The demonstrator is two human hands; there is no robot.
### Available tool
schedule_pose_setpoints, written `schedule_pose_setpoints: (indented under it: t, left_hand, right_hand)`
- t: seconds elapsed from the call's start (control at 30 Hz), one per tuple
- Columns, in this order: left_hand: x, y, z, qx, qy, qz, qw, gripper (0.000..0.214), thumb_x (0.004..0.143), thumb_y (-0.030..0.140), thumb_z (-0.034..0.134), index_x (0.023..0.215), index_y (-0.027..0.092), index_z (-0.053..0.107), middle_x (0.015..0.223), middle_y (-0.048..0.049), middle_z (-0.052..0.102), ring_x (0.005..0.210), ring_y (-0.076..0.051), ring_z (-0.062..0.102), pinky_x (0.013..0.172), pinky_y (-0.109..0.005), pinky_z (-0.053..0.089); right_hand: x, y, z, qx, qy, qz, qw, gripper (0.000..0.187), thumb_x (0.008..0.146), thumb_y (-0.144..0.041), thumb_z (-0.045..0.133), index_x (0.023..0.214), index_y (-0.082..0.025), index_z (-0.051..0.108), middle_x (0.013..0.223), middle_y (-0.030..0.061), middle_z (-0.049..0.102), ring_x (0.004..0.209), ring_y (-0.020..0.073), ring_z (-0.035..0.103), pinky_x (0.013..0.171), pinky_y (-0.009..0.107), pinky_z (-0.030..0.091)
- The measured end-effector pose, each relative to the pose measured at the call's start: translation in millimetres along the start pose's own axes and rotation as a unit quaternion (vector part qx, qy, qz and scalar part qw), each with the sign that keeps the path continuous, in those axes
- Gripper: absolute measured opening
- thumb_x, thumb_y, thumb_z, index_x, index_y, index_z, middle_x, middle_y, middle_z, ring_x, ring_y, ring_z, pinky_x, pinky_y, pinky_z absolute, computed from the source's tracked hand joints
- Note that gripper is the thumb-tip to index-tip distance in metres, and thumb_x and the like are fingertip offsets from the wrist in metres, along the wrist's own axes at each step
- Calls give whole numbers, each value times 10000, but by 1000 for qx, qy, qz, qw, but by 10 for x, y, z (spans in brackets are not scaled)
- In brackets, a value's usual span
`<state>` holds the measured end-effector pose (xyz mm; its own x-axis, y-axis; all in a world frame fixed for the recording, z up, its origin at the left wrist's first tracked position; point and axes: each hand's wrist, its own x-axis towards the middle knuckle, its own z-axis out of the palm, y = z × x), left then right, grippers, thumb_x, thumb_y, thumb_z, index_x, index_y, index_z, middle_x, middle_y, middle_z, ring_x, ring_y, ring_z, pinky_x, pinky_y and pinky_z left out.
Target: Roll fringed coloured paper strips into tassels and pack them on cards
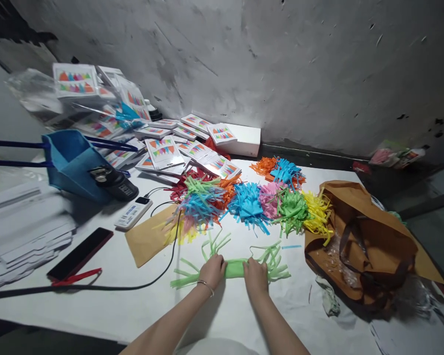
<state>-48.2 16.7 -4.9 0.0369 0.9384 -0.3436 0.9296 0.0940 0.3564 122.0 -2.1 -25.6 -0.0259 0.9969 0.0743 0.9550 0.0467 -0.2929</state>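
Observation:
A light green tissue-paper tassel (235, 268) lies across the white table in front of me, its uncut middle band between my hands and its cut strips fanning out at both ends. My left hand (211, 272), with a bracelet at the wrist, is closed on the left part of the band. On the right part, my right hand (256, 276) has its fingers closed over the paper. Just beyond lie fringed bundles: a blue one (248, 204), a pink one (271, 197), a green one (293, 209) and a yellow one (318, 212). A mixed-colour pile (200, 202) is further left.
White boxes with bunting pictures (165, 153) are heaped at the back left. An open brown bag (377, 251) stands at right. On the left are a blue bag (72, 158), a dark phone (80, 254), a power bank (133, 213), red scissors (77, 277) and a black cable (133, 287).

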Motion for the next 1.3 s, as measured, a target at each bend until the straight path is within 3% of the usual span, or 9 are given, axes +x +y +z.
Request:
schedule_pose_setpoints:
  t: [0.33, 0.43, 0.53, 0.67, 0.77, 0.93, 1.03, 1.17, 1.3]
  left_hand:
    - [69, 60, -40, 47, -20, 11, 999, 225, 920, 272, 409, 933, 156, 601, 982, -106, 645, 875, -233, 631, 702, -311, 435]
    - [60, 65, -29, 55, -19, 17, 998, 224, 922, 266, 404, 946, 158, 599, 996, -105, 643, 889, -228, 630, 710, -306, 439]
    - [62, 57, -7, 62, -15, 22, 998, 214, 922, 253, 409, 948, 155, 598, 994, -99, 644, 899, -223, 629, 711, -300, 442]
    - [80, 54, -1, 72, -6, 29, 997, 187, 914, 233, 431, 938, 159, 601, 974, -93, 651, 868, -220, 634, 699, -301, 447]
    - [24, 67, -27, 78, 13, 41, 996, 173, 898, 215, 461, 981, 162, 603, 998, -103, 653, 877, -236, 629, 722, -329, 453]
    - [-243, 62, 64, 74, 108, 150, 980, 363, 836, 276, 595, 1193, 228, 544, 1370, -105, 489, 1268, -319, 398, 1025, -487, 297]
    - [-345, 10, 229, 61, 153, 246, 955, 219, 828, 153, 582, 1017, 255, 624, 1207, -52, 613, 1217, -288, 439, 1050, -523, 227]
    - [-337, -84, 358, 32, 154, 263, 952, 230, 848, 67, 522, 885, 253, 652, 964, -7, 674, 1011, -225, 527, 967, -460, 294]
    - [-315, -155, 310, 4, 145, 276, 950, 220, 857, 113, 540, 904, 281, 675, 920, -8, 675, 938, -223, 532, 887, -432, 315]
  right_hand:
    - [66, 25, 7, -7, 19, 6, 1000, 176, 919, -201, 523, 763, -175, 599, 716, 64, 667, 694, 219, 622, 753, 361, 366]
    - [41, 42, -58, 0, 44, 1, 999, 88, 905, -179, 528, 944, -166, 606, 925, 103, 670, 902, 254, 607, 869, 423, 359]
    - [-85, 67, -88, 31, 55, -99, 993, 205, 899, -219, 542, 1101, -202, 573, 1125, 95, 623, 1113, 250, 522, 1043, 486, 241]
    - [-256, 99, 37, 68, 52, -261, 961, 201, 892, -201, 548, 1089, -226, 576, 1043, 42, 636, 1071, 199, 535, 1112, 468, 156]
    - [-265, 111, 176, 59, 76, -246, 965, 161, 888, -103, 516, 969, -221, 591, 927, 9, 638, 952, 168, 562, 1085, 435, 206]
    - [-234, 103, 198, 64, 84, -219, 970, 130, 883, -100, 502, 866, -209, 572, 847, 7, 620, 875, 178, 558, 1047, 452, 241]
    - [-286, 69, 112, 71, 76, -213, 972, 93, 864, -127, 524, 877, -211, 563, 872, 14, 614, 892, 188, 553, 1053, 465, 235]
    - [-348, 20, 19, 71, 30, -223, 972, 172, 855, -201, 577, 1025, -227, 559, 1015, 35, 616, 1002, 211, 530, 1067, 476, 216]
    - [-382, 63, -34, 61, 3, -223, 973, 129, 864, -183, 582, 976, -246, 573, 972, 12, 620, 981, 199, 537, 1057, 455, 234]
